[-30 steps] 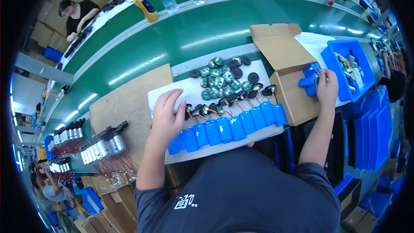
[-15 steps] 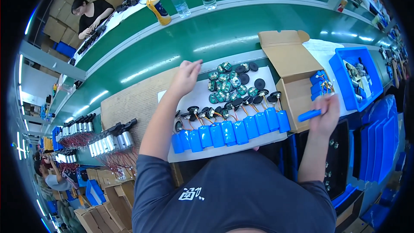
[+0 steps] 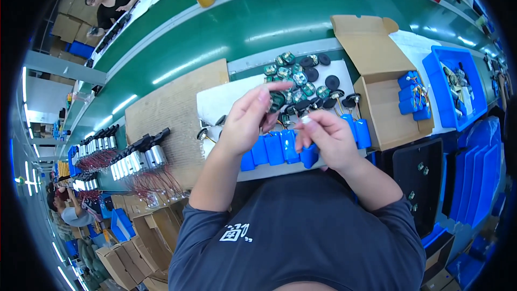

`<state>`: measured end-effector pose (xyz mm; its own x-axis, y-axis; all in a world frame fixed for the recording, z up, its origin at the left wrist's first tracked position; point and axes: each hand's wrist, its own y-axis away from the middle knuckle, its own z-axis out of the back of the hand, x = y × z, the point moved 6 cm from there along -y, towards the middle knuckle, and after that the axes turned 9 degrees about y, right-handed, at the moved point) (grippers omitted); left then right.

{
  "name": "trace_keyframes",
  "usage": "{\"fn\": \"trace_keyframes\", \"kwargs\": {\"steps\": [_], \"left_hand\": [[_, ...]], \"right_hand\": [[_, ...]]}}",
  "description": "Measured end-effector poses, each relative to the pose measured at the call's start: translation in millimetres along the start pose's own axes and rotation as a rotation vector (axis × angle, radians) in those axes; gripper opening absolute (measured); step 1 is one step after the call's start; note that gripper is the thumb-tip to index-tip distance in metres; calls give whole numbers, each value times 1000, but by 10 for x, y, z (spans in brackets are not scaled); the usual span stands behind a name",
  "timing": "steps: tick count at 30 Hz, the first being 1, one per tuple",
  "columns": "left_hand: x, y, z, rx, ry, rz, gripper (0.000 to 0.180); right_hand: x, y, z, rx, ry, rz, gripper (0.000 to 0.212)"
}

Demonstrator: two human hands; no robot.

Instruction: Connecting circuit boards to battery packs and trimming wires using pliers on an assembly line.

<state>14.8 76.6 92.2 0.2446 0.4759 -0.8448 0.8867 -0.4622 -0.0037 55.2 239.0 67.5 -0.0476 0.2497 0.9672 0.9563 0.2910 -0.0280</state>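
Note:
My left hand (image 3: 245, 124) is closed, fingers curled around a round green circuit board (image 3: 277, 100) at the pile's near edge. Opposite it, my right hand (image 3: 335, 139) pinches a small white plug (image 3: 306, 120) between thumb and fingertips. A tilted blue battery pack (image 3: 308, 157) hangs just under those fingers and seems to belong to the plug; the palm hides part of it. Below both hands runs a row of blue battery packs (image 3: 273, 148) wired to black round parts (image 3: 352, 100). Beyond lie several green circuit boards (image 3: 299, 79) and loose black discs (image 3: 332, 82).
A white board (image 3: 212, 99) carries the parts, beside a flat cardboard sheet (image 3: 177, 97). To the right are an open cardboard box (image 3: 375, 105) with several battery packs and a blue bin (image 3: 431, 75). Silver cylinders with red wires (image 3: 132, 166) stand left. A person works across the bench.
My right hand has come left from beside the cardboard box, bringing the blue battery pack over the row. My left hand has moved right and nearer, and now has a green circuit board.

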Motion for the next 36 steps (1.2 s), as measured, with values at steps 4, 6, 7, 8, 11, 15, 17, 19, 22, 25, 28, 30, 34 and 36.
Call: {"fn": "trace_keyframes", "kwargs": {"steps": [4, 6, 7, 8, 11, 15, 17, 19, 22, 25, 28, 30, 34, 36], "left_hand": [[67, 137, -75, 65, -279, 86, 45], [43, 181, -147, 50, -351, 105, 46], [41, 194, -218, 13, -349, 109, 46], [56, 214, -285, -25, -345, 111, 47], [93, 257, -320, -54, -358, 80, 47], [62, 244, -284, 5, -552, -95, 43], [-15, 242, -290, 75, -866, -310, 36], [-25, 246, -299, 77, -943, -286, 35], [-34, 243, -323, 80, -1097, -239, 32], [-30, 279, -297, 62, -1214, -185, 28], [41, 290, -254, 30, -1114, -235, 27], [52, 287, -231, 14, -1065, -265, 26], [34, 289, -214, 5, -1059, -317, 25], [28, 299, -212, 6, -1104, -323, 25]], "right_hand": [[-78, 10, -193, 228, -92, -16, 20], [-111, 17, -235, 289, -152, -16, 19], [-124, 18, -253, 320, -183, -14, 19], [-153, 17, -252, 322, -185, -20, 19], [-219, 5, -224, 298, -213, -29, 18], [-197, 30, -199, 254, -91, -4, 18], [-177, 24, -186, 246, -78, -2, 17], [-166, 15, -174, 235, -56, 0, 16], [-165, -8, -136, 230, 12, -37, 16], [-180, -12, -131, 240, 52, -63, 16], [-185, -8, -129, 250, 73, -68, 16], [-183, -12, -134, 253, 84, -63, 16], [-211, -35, -136, 253, 94, -76, 16], [-211, -41, -144, 256, 99, -84, 15]]}}
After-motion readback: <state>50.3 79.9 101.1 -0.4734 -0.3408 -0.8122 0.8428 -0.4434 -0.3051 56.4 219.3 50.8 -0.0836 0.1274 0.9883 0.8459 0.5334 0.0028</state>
